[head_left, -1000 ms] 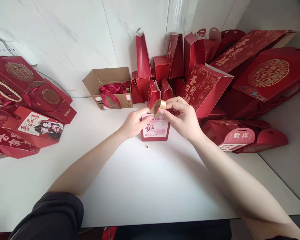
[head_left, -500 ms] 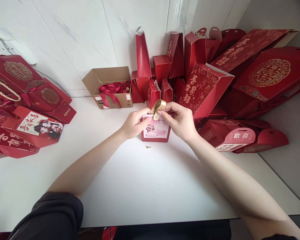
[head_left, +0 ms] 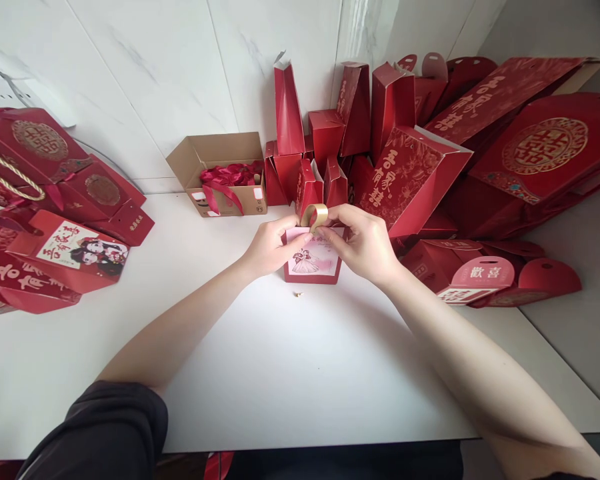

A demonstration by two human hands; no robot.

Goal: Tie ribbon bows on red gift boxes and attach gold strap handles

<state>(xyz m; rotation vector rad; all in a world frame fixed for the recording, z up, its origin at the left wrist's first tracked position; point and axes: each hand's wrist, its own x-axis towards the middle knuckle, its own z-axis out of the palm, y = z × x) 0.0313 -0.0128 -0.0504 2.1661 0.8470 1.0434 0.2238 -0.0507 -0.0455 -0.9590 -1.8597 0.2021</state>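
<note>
A small red gift box with a pale pink front, printed with a couple, stands upright on the white table. My left hand grips its top left edge, thumb across the front and fingers behind. At the top right edge, my right hand is closed on a looped gold strap, thumb in front. The strap's lower ends meet the box's top edge, partly covered by my fingers. A tiny gold-coloured fastener lies on the table just before the box.
An open cardboard box of red ribbon stands behind to the left. Red gift boxes crowd the back and right, including a large flowered one. More red boxes are piled at the left. A tiled wall rises behind.
The gold strap has come down from a tilted position to the box's top edge, its loop now upright. My right hand has shifted slightly with it; my left hand stays on the box.
</note>
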